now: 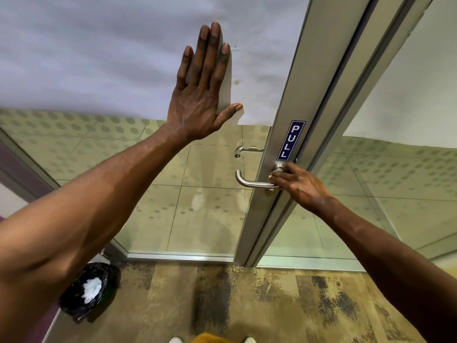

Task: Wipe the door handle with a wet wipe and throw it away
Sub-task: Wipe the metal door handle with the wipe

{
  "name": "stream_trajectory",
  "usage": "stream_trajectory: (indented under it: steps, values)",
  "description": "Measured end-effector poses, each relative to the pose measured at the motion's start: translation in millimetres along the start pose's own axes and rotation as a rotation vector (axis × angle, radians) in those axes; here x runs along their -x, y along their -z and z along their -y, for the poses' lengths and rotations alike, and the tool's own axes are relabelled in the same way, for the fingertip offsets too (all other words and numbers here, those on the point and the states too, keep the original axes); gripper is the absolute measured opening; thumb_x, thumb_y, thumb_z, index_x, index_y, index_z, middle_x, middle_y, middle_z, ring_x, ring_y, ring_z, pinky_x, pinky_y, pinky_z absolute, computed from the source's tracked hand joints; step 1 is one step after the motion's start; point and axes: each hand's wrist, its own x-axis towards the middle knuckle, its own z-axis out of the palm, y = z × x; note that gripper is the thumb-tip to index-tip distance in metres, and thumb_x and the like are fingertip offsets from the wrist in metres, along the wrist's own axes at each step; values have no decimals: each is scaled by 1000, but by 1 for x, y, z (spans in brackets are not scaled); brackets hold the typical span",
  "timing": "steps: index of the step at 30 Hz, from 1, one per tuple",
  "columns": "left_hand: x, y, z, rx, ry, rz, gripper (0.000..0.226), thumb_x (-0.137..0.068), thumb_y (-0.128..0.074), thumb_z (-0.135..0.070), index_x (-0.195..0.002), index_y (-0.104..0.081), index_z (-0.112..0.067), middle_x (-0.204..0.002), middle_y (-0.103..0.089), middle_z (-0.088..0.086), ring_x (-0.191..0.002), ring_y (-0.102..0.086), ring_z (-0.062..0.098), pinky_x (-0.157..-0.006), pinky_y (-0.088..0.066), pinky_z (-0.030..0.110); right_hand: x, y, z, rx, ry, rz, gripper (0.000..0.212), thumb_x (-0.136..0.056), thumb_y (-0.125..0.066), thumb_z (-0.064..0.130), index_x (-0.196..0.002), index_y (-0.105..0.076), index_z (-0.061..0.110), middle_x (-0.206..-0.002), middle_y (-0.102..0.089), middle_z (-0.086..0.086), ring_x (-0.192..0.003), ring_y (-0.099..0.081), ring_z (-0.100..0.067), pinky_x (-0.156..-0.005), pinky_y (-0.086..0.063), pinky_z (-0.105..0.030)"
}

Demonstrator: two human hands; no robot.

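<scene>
The right hand's fingers (278,178) curl closed around the base of the brushed-steel lever door handle (249,182), where it meets the grey metal door frame (282,134); a sliver of white at the fingertips may be the wet wipe, though I cannot tell for sure. The lever's free end, bent back toward the glass, is bare. A blue PULL sticker (291,140) sits just above. The left hand (200,95) lies flat, fingers spread open, on the frosted glass door panel (99,58). Low left, a black-bagged bin (86,290) holding white crumpled waste stands on the open mottled brown carpet (272,305).
</scene>
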Motion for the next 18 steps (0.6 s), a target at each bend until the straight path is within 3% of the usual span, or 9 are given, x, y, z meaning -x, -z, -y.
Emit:
stream_trajectory:
  steps: [4,8,11,18]
  values:
    - [1,2,0,-20,15,15,109,-107,-40,-82,-176,-15,-2,-179,-21,36,-165,33,23,-140,-12,61,1,-4,2,-10,13,-75,53,-79,-86,2,-129,-71,7,-124,-76,-11,-112,-67,-34,-75,-63,-41]
    - [1,2,-2,-57,10,15,109,-107,-39,-82,-175,-18,0,-178,-24,37,-167,8,32,-139,-15,62,4,-8,10,-59,-46,-131,39,-90,-77,11,-128,-71,14,-114,-77,-6,-107,-60,-27,-68,-55,-34]
    - [1,3,-2,-72,9,15,108,-108,-39,-81,-175,-20,1,-177,-25,38,-166,2,33,-138,-18,64,-3,-10,31,-121,-176,-95,28,-99,-66,22,-126,-70,13,-107,-75,-9,-102,-58,-26,-70,-45,-33]
    - [2,1,-1,-88,9,11,109,-107,-42,-80,-175,-16,1,-178,-21,38,-167,5,34,-139,-15,64,-48,9,104,-131,-349,-39,13,-79,-86,2,-88,-76,2,-74,-76,-14,-86,-60,-30,-66,-50,-39]
